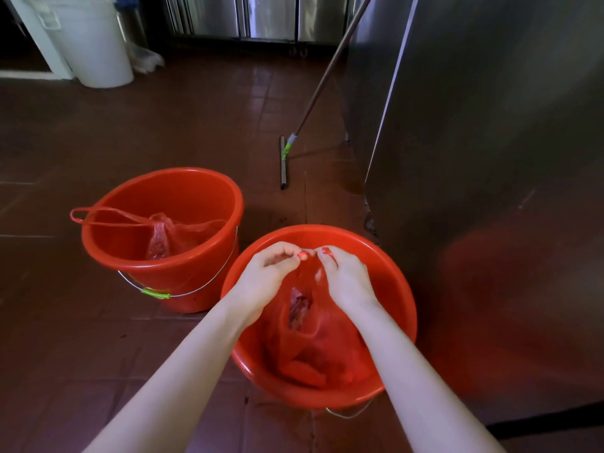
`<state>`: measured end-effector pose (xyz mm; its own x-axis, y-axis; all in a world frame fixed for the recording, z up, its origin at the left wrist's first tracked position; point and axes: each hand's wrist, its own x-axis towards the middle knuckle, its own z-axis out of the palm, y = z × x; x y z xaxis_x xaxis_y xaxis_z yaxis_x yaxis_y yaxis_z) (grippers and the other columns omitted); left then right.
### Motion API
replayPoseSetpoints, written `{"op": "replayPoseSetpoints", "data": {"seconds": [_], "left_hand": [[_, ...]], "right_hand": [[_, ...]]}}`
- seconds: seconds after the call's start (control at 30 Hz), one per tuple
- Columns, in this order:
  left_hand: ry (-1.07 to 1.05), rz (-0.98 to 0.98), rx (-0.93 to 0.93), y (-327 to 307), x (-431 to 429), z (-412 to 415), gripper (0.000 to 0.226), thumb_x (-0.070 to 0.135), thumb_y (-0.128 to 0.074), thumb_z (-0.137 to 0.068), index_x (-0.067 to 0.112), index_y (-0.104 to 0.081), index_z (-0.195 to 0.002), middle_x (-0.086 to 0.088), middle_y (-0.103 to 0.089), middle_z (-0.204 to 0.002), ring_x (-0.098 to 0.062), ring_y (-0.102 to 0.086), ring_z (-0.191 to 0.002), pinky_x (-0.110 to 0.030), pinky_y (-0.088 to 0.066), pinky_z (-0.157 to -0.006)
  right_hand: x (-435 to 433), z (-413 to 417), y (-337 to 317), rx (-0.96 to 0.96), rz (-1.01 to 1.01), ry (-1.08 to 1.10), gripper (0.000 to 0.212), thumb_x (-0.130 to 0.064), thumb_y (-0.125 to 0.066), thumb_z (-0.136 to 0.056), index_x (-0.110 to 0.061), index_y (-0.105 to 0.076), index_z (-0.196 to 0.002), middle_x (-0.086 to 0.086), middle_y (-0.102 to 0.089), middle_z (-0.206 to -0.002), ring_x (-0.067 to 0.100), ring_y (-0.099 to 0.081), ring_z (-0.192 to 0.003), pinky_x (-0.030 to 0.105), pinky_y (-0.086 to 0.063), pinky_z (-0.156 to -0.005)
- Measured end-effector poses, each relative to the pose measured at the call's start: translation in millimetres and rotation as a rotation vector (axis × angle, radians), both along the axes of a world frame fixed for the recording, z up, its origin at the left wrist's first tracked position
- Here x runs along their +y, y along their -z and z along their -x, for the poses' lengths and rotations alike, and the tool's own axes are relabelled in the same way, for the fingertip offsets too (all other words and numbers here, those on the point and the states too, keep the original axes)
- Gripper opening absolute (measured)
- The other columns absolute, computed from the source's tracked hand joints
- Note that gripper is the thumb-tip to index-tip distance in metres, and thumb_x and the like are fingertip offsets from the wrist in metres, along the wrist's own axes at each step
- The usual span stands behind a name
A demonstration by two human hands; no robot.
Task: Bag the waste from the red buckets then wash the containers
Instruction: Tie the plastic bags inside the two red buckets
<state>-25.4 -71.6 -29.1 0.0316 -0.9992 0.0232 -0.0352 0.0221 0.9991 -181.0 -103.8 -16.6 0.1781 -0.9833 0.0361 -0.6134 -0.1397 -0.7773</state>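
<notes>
Two red buckets stand on the brown tiled floor. Over the near bucket (397,289) my left hand (264,276) and my right hand (346,279) each pinch a handle of a red plastic bag (313,348), fingertips close together above its mouth. The bag sits inside that bucket and holds dark waste. The far bucket (183,191), to the left, has a wire handle with a green grip and holds another red bag (170,237), tied, one loop draped over its left rim.
A floor squeegee (284,161) with a long handle leans against a steel cabinet (490,158) on the right. A white bin (91,40) stands at the back left, steel cabinets along the back wall. Open floor lies to the left.
</notes>
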Motion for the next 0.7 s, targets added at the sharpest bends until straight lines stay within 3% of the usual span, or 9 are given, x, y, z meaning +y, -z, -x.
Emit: {"op": "replayPoseSetpoints", "data": {"seconds": [0.03, 0.13, 0.2, 0.27, 0.37, 0.5, 0.63, 0.7], "left_hand": [[-0.008, 0.000, -0.047, 3, 1, 0, 0.023, 0.011, -0.055, -0.097, 0.024, -0.072, -0.090, 0.003, -0.072, -0.104, -0.011, -0.066, -0.103, -0.020, -0.048, -0.087], [-0.008, 0.007, -0.138, 12, 4, 1, 0.021, 0.008, -0.056, -0.096, 0.021, -0.072, -0.091, 0.002, -0.072, -0.096, -0.011, -0.066, -0.095, -0.019, -0.048, -0.085], [-0.001, 0.007, -0.177, 14, 4, 1, 0.019, 0.008, -0.058, -0.095, 0.021, -0.072, -0.093, 0.004, -0.072, -0.095, -0.008, -0.067, -0.092, -0.016, -0.049, -0.082], [0.010, -0.004, -0.185, 14, 5, 3, 0.017, 0.009, -0.061, -0.094, 0.020, -0.073, -0.094, 0.003, -0.073, -0.094, -0.009, -0.068, -0.091, -0.015, -0.051, -0.081], [0.020, -0.039, -0.177, 18, 7, 5, 0.012, 0.008, -0.065, -0.091, 0.016, -0.074, -0.092, -0.001, -0.074, -0.087, -0.012, -0.070, -0.086, -0.018, -0.053, -0.081], [-0.061, -0.091, -0.195, 25, 8, 5, 0.016, 0.007, -0.076, -0.082, 0.014, -0.068, -0.093, -0.001, -0.071, -0.088, -0.011, -0.069, -0.088, -0.020, -0.053, -0.079], [-0.051, -0.194, -0.097, 31, 8, 3, 0.030, 0.007, -0.079, -0.078, 0.018, -0.070, -0.105, -0.004, -0.073, -0.095, -0.014, -0.070, -0.092, -0.024, -0.054, -0.083], [-0.079, -0.215, -0.041, 33, 8, 2, 0.019, 0.006, -0.078, -0.078, 0.010, -0.074, -0.095, -0.008, -0.075, -0.085, -0.015, -0.072, -0.083, -0.022, -0.054, -0.078]], "right_hand": [[3, -2, 4, -0.028, -0.041, -0.007, 0.030, -0.031, -0.039, -0.103, -0.026, -0.066, -0.113, -0.007, -0.069, -0.089, 0.009, -0.062, -0.083, 0.030, -0.049, -0.085], [7, -6, 17, -0.064, -0.170, -0.063, 0.038, -0.030, -0.034, -0.104, -0.029, -0.050, -0.138, -0.001, -0.055, -0.134, 0.016, -0.050, -0.125, 0.037, -0.038, -0.111], [7, -8, 21, -0.112, -0.269, -0.057, 0.041, -0.029, -0.032, -0.104, -0.029, -0.043, -0.144, 0.004, -0.041, -0.147, 0.021, -0.040, -0.135, 0.042, -0.032, -0.115], [5, -8, 26, -0.100, -0.278, -0.078, 0.043, -0.025, -0.032, -0.103, -0.026, -0.040, -0.146, 0.006, -0.038, -0.149, 0.022, -0.037, -0.137, 0.038, -0.028, -0.116], [5, -9, 33, 0.117, -0.177, -0.174, 0.047, -0.014, -0.031, -0.103, -0.019, -0.032, -0.150, 0.007, -0.039, -0.146, 0.022, -0.039, -0.134, 0.025, -0.029, -0.108], [6, -8, 47, 0.324, -0.120, -0.254, 0.054, -0.012, -0.033, -0.102, -0.023, -0.020, -0.153, 0.003, -0.037, -0.143, 0.020, -0.045, -0.126, 0.033, -0.042, -0.104], [3, -7, 55, 0.337, -0.114, -0.315, 0.051, -0.015, -0.033, -0.102, -0.022, -0.024, -0.151, 0.003, -0.043, -0.131, 0.013, -0.049, -0.104, 0.025, -0.043, -0.089], [2, -7, 56, 0.317, -0.126, -0.315, 0.050, -0.018, -0.035, -0.102, -0.020, -0.026, -0.151, 0.005, -0.043, -0.135, 0.017, -0.049, -0.113, 0.024, -0.040, -0.093]]}}
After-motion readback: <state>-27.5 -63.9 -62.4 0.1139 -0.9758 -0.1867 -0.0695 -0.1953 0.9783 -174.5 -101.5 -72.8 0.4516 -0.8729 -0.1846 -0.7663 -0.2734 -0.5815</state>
